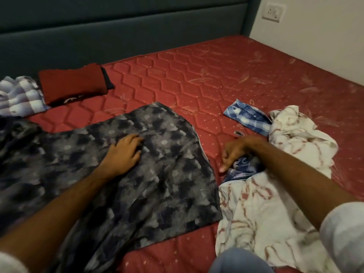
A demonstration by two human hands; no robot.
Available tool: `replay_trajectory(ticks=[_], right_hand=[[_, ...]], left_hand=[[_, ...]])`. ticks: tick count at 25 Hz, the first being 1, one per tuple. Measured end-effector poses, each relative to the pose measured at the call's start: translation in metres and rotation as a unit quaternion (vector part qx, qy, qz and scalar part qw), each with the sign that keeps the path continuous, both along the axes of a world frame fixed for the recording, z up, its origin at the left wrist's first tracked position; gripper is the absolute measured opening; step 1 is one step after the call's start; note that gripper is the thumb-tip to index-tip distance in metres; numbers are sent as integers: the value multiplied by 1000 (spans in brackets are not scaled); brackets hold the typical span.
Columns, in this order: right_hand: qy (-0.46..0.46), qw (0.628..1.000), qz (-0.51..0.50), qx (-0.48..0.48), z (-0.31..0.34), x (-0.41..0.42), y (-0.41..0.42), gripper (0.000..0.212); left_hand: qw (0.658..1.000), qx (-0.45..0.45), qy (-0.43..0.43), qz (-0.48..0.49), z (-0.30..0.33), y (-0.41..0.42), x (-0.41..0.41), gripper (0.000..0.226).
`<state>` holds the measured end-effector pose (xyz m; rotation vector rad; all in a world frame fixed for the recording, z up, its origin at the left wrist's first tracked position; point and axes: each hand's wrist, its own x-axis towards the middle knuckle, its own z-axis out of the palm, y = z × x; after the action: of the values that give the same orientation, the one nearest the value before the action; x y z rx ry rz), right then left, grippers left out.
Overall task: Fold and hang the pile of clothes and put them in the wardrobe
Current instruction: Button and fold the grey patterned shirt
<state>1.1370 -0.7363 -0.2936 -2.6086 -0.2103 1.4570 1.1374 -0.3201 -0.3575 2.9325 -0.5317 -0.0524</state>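
Note:
A dark grey and black mottled garment lies spread across the red quilted mattress. My left hand rests on it near its middle, fingers slightly bent and pressing the cloth. My right hand hangs over the pile at the right, fingers loosely curled, above a dark blue patterned garment; whether it grips that cloth is unclear. A crumpled white garment with red streaks makes up most of the pile. A blue checked shirt pokes out behind it.
A folded dark red garment sits on a dark one by the teal headboard. A purple-white checked garment lies at far left. A wall socket is on the white wall at the right.

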Motion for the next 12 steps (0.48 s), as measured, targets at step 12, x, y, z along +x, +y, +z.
replay_trajectory(ticks=[12], right_hand=[[-98, 938, -250, 219, -15, -62, 58, 29]], left_hand=[[993, 43, 49, -98, 7, -26, -106, 84]])
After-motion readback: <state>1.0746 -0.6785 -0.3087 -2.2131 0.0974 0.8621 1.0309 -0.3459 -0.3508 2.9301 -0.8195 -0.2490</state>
